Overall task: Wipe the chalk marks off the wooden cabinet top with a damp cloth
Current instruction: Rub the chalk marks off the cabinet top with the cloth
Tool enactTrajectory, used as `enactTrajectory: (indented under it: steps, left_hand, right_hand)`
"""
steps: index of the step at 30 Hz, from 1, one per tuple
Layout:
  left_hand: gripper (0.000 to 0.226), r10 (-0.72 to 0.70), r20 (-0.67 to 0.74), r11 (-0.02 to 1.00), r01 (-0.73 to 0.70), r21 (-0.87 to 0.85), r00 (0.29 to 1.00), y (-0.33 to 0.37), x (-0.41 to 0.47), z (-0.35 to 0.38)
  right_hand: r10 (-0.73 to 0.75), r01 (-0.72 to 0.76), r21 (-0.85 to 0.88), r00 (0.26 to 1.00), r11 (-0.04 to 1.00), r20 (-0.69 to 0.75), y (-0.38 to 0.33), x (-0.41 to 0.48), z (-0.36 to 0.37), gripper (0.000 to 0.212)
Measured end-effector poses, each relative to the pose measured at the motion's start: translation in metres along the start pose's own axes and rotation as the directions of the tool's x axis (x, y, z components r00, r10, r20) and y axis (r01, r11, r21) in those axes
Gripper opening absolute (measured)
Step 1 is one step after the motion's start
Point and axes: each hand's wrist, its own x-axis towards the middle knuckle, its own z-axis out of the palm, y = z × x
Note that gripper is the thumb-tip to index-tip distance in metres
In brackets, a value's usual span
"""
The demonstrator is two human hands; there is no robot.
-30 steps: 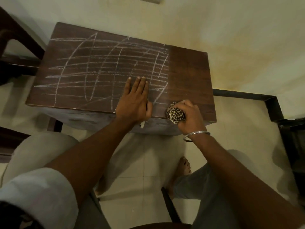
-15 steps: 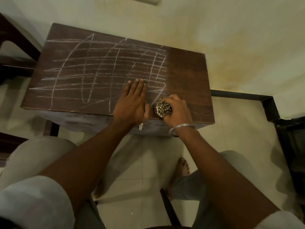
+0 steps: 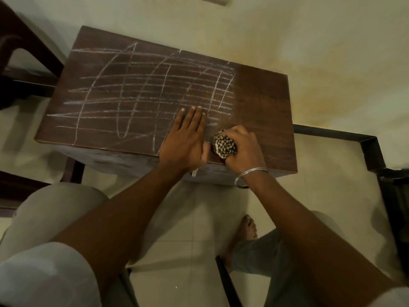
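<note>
The dark wooden cabinet top fills the upper middle of the head view. White chalk marks, crossing lines and loops, cover its left two thirds; the right strip is bare wood. My left hand lies flat on the top near the front edge, fingers together, on the chalk lines. Right beside it my right hand is closed around a balled black-and-white checked cloth, which presses on the wood at the edge of the chalked area. A metal bangle sits on my right wrist.
A pale wall rises behind the cabinet. Dark wooden furniture stands at the left, and a black metal frame runs along the right. My knees and a bare foot rest on the tiled floor below the front edge.
My right hand has slid the cloth to the left along the front edge, until it sits next to my left hand. My left hand has stayed flat in place.
</note>
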Motion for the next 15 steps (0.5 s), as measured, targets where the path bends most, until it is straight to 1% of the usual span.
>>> enactTrajectory:
  steps: [2, 6, 8, 11, 15]
  left_hand:
    - [0.077, 0.003, -0.003, 1.0, -0.003, 0.002, 1.0, 0.0, 0.0, -0.001]
    - [0.077, 0.004, -0.002, 1.0, -0.004, 0.01, 1.0, -0.001, 0.0, -0.002]
    - [0.077, 0.004, -0.009, 1.0, -0.004, 0.006, 1.0, -0.001, 0.001, -0.002]
    - [0.077, -0.006, 0.006, 1.0, 0.006, 0.01, 1.0, -0.002, 0.001, -0.002]
    - [0.078, -0.013, 0.007, 1.0, 0.012, 0.022, 1.0, -0.001, 0.002, -0.001]
  right_hand:
    - [0.006, -0.007, -0.006, 1.0, 1.0, -0.017, 0.002, 0.012, -0.003, 0.049]
    - [0.097, -0.098, -0.025, 0.994, 0.995, -0.046, 0.0, 0.06, -0.009, 0.046]
    - [0.113, -0.115, -0.026, 0.992, 0.993, -0.053, -0.001, 0.071, -0.01, 0.047]
    - [0.106, -0.107, -0.023, 0.993, 0.994, -0.061, 0.002, 0.055, -0.01, 0.047]
    - [0.044, -0.047, -0.038, 0.997, 0.998, -0.064, 0.007, 0.027, -0.008, 0.051]
